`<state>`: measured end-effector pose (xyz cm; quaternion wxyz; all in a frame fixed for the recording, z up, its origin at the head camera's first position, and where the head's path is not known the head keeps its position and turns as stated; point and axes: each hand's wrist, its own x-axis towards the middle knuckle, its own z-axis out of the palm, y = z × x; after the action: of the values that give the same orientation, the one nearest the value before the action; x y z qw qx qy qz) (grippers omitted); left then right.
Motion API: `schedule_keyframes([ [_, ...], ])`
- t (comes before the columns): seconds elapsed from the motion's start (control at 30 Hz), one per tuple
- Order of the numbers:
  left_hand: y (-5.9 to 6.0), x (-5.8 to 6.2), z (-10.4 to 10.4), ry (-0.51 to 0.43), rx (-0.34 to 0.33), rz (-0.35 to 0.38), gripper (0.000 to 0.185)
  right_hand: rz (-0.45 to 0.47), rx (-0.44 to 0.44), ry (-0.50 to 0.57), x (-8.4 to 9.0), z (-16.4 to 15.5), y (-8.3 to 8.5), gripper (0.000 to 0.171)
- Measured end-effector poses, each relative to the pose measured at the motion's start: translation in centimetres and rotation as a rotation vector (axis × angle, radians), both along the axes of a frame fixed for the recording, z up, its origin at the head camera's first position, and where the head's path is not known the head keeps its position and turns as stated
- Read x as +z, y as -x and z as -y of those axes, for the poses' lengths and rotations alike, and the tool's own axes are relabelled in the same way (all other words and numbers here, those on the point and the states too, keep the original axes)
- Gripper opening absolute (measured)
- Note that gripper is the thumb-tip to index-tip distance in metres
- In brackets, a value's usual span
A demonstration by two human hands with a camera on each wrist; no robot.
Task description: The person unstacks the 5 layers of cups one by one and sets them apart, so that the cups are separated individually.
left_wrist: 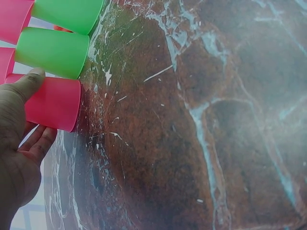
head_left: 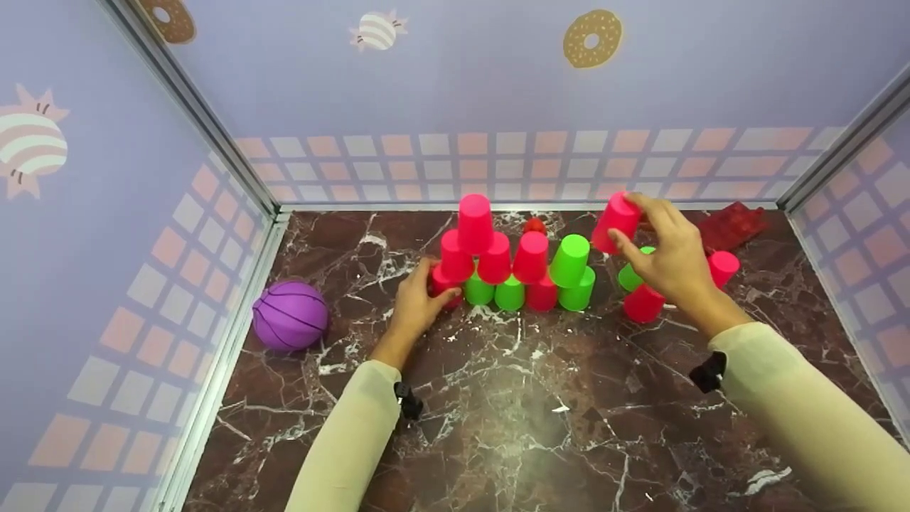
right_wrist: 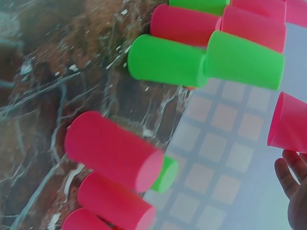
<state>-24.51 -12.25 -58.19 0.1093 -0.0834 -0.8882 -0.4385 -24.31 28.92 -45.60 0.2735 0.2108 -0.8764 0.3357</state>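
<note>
Head view: R hand [head_left: 672, 259] holds a pink cup [head_left: 616, 222] upside down in the air, above and to the right of the cup stack [head_left: 512, 263], apart from it. Grip pinches the cup's side wall, thumb on the near side, fingers over the top. L hand [head_left: 419, 302] steadies the pink end cup [head_left: 442, 284] at the stack's left base, fingers curled round it. Stack of pink and green cups stands at the rear of the marble tabletop [head_left: 512, 412]. Loose cups [head_left: 643, 302] sit under the R hand. Purple ball [head_left: 290, 315] lies by the left wall, well apart.

L wrist view: thumb rests on the end cup [left_wrist: 53, 103], fingers under it; a green cup [left_wrist: 53, 51] touches it.

R wrist view: only fingertips [right_wrist: 292, 172] show, touching the held cup's [right_wrist: 290, 124] rim; grip itself not clear here.

Handling, by judgement: cup looks thin plastic, light, smooth, somewhat slippery, and likely to flex if squeezed. Best held lightly at mid-wall.
</note>
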Motion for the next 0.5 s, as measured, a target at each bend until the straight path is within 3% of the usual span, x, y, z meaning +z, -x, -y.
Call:
schedule_keyframes([
  [0.5, 0.0, -0.1, 0.0, 0.026, 0.007, 0.005, 0.057, 0.027, -0.124, 0.007, -2.0, -4.5, -1.8, 0.059],
])
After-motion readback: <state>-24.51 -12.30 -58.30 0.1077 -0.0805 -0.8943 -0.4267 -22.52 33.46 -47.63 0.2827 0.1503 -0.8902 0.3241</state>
